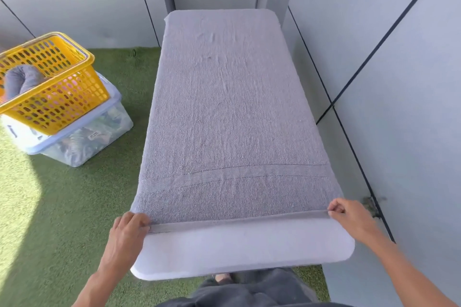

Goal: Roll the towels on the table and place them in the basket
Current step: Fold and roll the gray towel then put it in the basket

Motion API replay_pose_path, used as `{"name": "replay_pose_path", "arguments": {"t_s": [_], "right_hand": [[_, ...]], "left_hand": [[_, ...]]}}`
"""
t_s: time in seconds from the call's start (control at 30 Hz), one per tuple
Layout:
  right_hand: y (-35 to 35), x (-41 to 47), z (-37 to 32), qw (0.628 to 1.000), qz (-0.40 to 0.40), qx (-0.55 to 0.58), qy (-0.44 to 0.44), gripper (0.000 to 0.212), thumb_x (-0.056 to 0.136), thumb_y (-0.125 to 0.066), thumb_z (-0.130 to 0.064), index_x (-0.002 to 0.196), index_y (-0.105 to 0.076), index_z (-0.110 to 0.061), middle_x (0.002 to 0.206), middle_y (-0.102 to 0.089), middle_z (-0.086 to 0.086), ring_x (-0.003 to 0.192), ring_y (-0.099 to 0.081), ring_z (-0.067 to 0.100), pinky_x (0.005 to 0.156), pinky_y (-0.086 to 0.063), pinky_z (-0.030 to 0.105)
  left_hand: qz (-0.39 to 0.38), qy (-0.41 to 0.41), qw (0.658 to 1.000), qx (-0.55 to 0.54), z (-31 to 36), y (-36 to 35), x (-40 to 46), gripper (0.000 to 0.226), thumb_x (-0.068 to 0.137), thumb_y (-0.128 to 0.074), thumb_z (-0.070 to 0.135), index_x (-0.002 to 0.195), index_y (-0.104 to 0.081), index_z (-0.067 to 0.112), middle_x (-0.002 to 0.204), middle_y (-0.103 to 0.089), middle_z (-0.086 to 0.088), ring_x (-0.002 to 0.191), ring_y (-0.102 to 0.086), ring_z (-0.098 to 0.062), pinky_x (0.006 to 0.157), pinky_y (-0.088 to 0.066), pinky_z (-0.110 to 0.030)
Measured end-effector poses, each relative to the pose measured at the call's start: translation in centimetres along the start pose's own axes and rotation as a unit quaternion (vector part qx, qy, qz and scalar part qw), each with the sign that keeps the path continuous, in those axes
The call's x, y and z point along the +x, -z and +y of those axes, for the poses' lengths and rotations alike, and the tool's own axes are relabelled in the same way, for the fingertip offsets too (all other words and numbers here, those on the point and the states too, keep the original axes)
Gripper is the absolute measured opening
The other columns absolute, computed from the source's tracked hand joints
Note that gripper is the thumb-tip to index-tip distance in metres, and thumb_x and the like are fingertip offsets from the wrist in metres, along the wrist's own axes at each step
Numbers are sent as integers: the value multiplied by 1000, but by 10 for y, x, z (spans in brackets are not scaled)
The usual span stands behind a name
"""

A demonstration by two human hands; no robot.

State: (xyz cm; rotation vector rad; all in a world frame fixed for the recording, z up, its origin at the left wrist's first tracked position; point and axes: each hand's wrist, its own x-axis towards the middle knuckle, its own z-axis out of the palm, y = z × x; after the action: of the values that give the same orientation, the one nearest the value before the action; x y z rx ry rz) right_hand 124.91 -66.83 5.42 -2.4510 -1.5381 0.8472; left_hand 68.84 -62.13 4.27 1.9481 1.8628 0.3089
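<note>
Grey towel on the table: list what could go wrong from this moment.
1. The left hand and right hand pinch only the corners of the grey towel; an uneven start could give a slanted roll.
2. The towel overhangs the table on the left, so it may slide off.
3. The yellow basket sits tilted on a clear bin; dropping a roll in might tip it.

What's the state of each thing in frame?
Towel: spread flat on the table, near edge just turned over.
Left hand: pinching near left corner.
Right hand: pinching near right corner.
Basket: tilted on a clear bin, one rolled towel inside.
Table: near end bare.
</note>
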Motion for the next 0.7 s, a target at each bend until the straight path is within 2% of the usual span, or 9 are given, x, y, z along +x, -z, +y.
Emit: {"name": "replay_pose_path", "arguments": {"t_s": [0.07,0.17,0.2,0.27,0.3,0.43,0.5,0.57,0.7], "right_hand": [[-7,-9,-2,997,67,-49,-3,19,79,-74,-23,73,-60,-34,83,-58,-18,87,-51,13,80,-38,35],[-22,-22,1,979,173,-102,47,5,82,-71,-25,81,-66,-27,95,-50,-8,91,-40,19,82,-34,39],[-28,-24,5,976,179,-105,70,8,86,-64,-29,86,-69,-23,96,-52,-5,91,-43,21,83,-36,39],[-40,-25,18,980,144,-98,94,36,88,-46,-37,101,-70,-14,101,-58,0,95,-53,26,92,-36,35],[-43,-26,20,982,131,-94,103,41,87,-46,-38,107,-69,-11,106,-60,2,100,-55,28,97,-32,32],[-41,-31,20,982,137,-81,104,35,80,-75,-6,114,-66,-3,114,-64,10,113,-48,22,104,-26,28],[-36,-27,17,982,144,-63,106,33,80,-71,3,112,-66,-3,112,-65,10,111,-47,20,102,-28,27],[-34,-22,17,979,156,-67,118,26,83,-67,6,108,-66,-2,107,-65,9,106,-49,21,97,-33,30],[-34,-20,17,969,180,-75,153,14,90,-61,-1,103,-68,0,100,-66,10,100,-49,20,94,-39,38]], "left_hand": [[33,-30,996,81,2,0,-3,23,71,-79,3,84,-65,17,86,-54,2,79,-45,-19,65,-39,-31],[31,-71,993,93,8,-9,-13,30,69,-77,-9,88,-63,11,85,-50,2,75,-45,-16,57,-38,-23],[29,-71,993,92,9,-14,-16,35,69,-74,-12,94,-63,10,90,-51,1,78,-47,-16,58,-41,-24],[30,-62,994,83,7,-24,-23,45,71,-70,-16,108,-61,8,106,-52,-4,89,-50,-22,63,-51,-31],[32,-60,995,77,7,-27,-28,49,71,-69,-16,114,-60,7,113,-52,-6,94,-51,-25,66,-54,-35],[36,-74,993,83,4,-30,-35,50,77,-64,-11,125,-56,2,123,-52,-10,107,-50,-31,86,-53,-44],[29,-61,994,86,3,-29,-34,47,81,-61,-10,126,-55,3,124,-52,-11,110,-50,-32,89,-52,-45],[40,-42,995,85,2,-26,-27,44,81,-60,-13,123,-57,2,121,-52,-13,107,-50,-32,82,-54,-45],[49,-38,995,83,3,-20,-17,37,81,-61,-13,116,-60,-1,114,-54,-15,101,-51,-32,79,-54,-46]]}}
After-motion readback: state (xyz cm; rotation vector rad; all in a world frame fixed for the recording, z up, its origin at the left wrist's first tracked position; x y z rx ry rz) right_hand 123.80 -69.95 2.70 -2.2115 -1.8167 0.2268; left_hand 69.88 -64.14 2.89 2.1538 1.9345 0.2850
